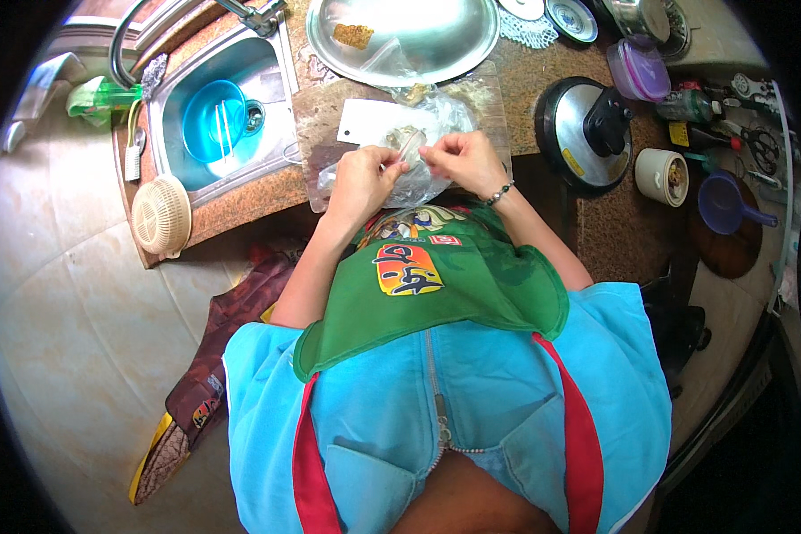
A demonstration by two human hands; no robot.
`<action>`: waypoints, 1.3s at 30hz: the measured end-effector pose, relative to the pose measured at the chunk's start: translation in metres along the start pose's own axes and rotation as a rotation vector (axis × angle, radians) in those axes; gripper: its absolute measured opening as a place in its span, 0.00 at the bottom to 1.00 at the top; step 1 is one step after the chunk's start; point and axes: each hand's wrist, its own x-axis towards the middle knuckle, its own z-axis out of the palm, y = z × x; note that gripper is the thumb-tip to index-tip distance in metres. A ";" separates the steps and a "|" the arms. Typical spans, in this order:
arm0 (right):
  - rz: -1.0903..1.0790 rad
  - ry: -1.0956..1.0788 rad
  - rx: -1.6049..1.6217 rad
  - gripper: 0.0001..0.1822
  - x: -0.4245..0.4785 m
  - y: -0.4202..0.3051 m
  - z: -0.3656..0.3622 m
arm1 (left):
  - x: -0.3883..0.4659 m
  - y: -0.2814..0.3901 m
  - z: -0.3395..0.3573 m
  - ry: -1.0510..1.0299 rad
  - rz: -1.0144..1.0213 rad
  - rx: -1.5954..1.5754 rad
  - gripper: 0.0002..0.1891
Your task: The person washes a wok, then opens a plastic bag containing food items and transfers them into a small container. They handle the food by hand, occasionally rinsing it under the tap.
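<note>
My left hand pinches the edge of a clear plastic bag between thumb and fingertips. The bag lies crumpled over the near part of a worn cutting board, with some brownish food in it. My right hand, with a bead bracelet at the wrist, is at the bag's other side, its thumb and fingertips together; whether plastic is between them is unclear. Under the bag lies a white cleaver-shaped blade or plate with a small hole. Beyond, a small clear bag overlaps the rim of an oval metal tray holding a brown food piece.
At left, a steel sink holds a blue bowl with chopsticks; a beige plastic basket sits at the counter edge. At right stand a round lidded cooker, a cream pot, purple containers, bottles and a blue dipper.
</note>
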 end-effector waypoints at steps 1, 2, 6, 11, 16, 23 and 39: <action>0.059 -0.074 -0.028 0.15 -0.006 -0.003 -0.001 | -0.003 0.005 -0.001 -0.013 -0.056 -0.028 0.13; 0.078 -0.123 0.144 0.18 -0.012 -0.006 0.002 | -0.005 0.011 -0.005 -0.025 -0.111 -0.056 0.13; -0.083 0.021 0.252 0.16 -0.015 -0.005 0.023 | -0.008 0.008 -0.004 0.071 0.022 -0.012 0.11; -0.145 0.037 0.399 0.11 -0.014 -0.007 0.037 | -0.010 0.008 -0.004 0.021 -0.076 -0.076 0.10; -0.095 0.037 0.374 0.09 -0.020 -0.008 0.036 | -0.013 -0.001 -0.006 -0.136 -0.335 -0.521 0.05; -0.182 0.197 0.146 0.07 -0.016 -0.004 0.022 | -0.004 -0.019 -0.001 0.019 -0.422 -0.863 0.04; 0.093 0.038 0.793 0.20 -0.011 -0.039 -0.008 | 0.009 0.019 0.005 0.214 -0.174 -0.260 0.15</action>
